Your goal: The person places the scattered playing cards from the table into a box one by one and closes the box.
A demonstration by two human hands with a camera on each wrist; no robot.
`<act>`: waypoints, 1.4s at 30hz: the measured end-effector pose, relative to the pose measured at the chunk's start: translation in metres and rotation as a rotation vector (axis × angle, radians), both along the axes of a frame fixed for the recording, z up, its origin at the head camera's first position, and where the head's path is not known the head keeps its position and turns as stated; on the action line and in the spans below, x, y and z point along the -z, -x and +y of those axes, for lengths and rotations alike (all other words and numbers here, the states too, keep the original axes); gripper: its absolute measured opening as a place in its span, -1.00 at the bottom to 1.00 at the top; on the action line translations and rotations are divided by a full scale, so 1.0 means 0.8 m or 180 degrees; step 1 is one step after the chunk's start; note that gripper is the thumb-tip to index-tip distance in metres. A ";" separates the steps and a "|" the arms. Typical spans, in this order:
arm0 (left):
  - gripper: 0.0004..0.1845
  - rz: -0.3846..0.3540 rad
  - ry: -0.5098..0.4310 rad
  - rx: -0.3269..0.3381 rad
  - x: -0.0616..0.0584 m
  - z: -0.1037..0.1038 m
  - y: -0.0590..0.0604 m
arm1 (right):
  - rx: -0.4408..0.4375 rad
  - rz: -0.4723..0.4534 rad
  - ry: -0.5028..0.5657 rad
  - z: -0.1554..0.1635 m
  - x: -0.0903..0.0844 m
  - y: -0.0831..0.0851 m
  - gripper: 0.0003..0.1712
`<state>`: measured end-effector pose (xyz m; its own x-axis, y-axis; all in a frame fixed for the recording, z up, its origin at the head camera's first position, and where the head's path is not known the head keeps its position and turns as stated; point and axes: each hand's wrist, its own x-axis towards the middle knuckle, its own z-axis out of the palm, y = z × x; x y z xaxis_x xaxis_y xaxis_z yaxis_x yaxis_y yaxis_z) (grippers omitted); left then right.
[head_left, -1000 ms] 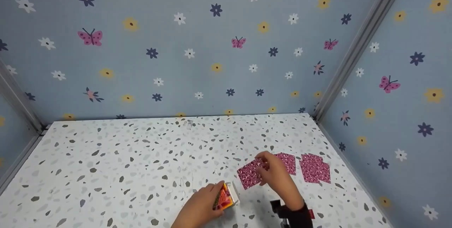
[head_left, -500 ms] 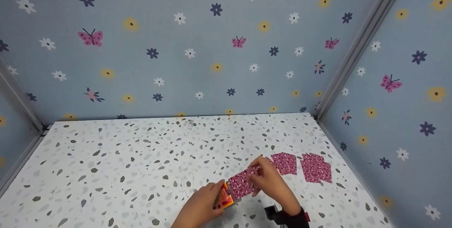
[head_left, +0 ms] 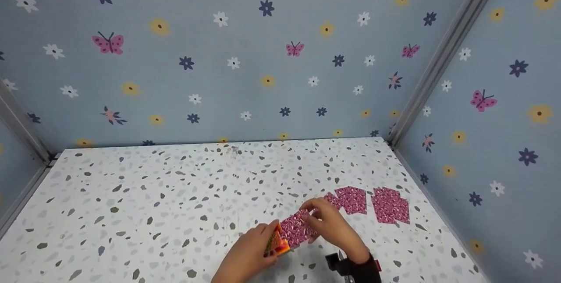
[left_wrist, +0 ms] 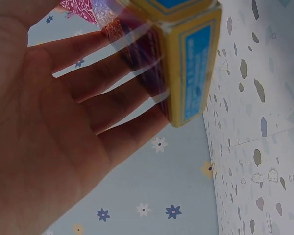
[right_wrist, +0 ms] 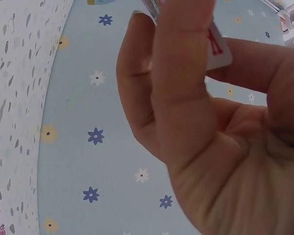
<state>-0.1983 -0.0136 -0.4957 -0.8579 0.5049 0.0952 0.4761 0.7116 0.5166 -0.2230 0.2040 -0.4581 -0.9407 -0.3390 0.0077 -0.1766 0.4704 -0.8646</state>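
Note:
My left hand holds a small yellow, orange and blue card box near the table's front edge; the left wrist view shows the box against my fingers. My right hand pinches a stack of pink-backed playing cards, whose near end meets the box's open end. In the right wrist view the fingers clamp a card with red print. Two more spreads of pink-backed cards lie face down on the table to the right.
The white speckled tabletop is walled by blue flowered panels at the back and on the right. A metal post stands in the back right corner. A black wrist strap sits on my right arm.
My right hand has carried the card stack left and down from the table spread to the box's open end. The left hand has kept the box in place.

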 end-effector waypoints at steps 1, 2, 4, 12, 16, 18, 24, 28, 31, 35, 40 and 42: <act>-0.20 -0.0002 0.0001 -0.0004 0.000 0.000 0.000 | -0.0023 0.0007 -0.0020 -0.001 0.001 0.000 -0.76; -0.20 0.0007 -0.0001 -0.0002 0.000 -0.001 -0.001 | -0.0046 0.0012 -0.0037 -0.002 0.002 0.000 -0.75; -0.19 0.0014 -0.0001 -0.0002 0.001 -0.001 -0.001 | -0.0101 -0.0004 -0.0051 -0.003 0.003 0.000 -0.70; -0.22 -0.0003 -0.0063 -0.0014 0.001 -0.001 0.000 | -0.0167 -0.0122 0.0062 -0.004 0.001 0.001 -0.60; -0.21 0.0012 -0.0103 -0.0025 0.002 -0.001 0.000 | -0.0173 -0.0116 0.0047 -0.003 0.001 0.001 -0.65; -0.20 -0.0001 -0.0123 -0.0032 0.001 -0.001 -0.001 | -0.0176 -0.0101 0.0028 -0.003 0.002 0.002 -0.68; -0.19 -0.0039 -0.0141 -0.0046 0.000 0.000 -0.001 | -0.0214 -0.0051 -0.0045 -0.005 0.005 0.004 -0.69; -0.20 -0.0018 -0.0126 -0.0036 0.002 0.000 0.000 | -0.0277 -0.0008 -0.0120 -0.008 0.008 0.003 -0.68; -0.20 -0.0061 -0.0097 -0.0025 0.002 -0.001 0.001 | -0.0292 0.0021 -0.0172 -0.009 0.009 0.002 -0.68; -0.19 -0.0011 -0.0046 0.0010 0.003 -0.002 0.003 | -0.0265 0.0074 -0.0187 -0.012 0.010 0.000 -0.68; -0.19 0.0069 -0.0076 0.0009 0.004 -0.003 0.003 | -0.0277 0.0161 -0.0254 -0.016 0.009 -0.001 -0.66; -0.18 0.0059 -0.0089 -0.0013 0.004 -0.004 0.002 | -0.0265 0.0222 -0.0329 -0.016 0.009 -0.002 -0.66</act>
<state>-0.2001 -0.0167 -0.4988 -0.8580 0.4982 0.1252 0.4829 0.6991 0.5274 -0.2216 0.1909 -0.4651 -0.9078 -0.4181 0.0331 -0.2767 0.5375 -0.7966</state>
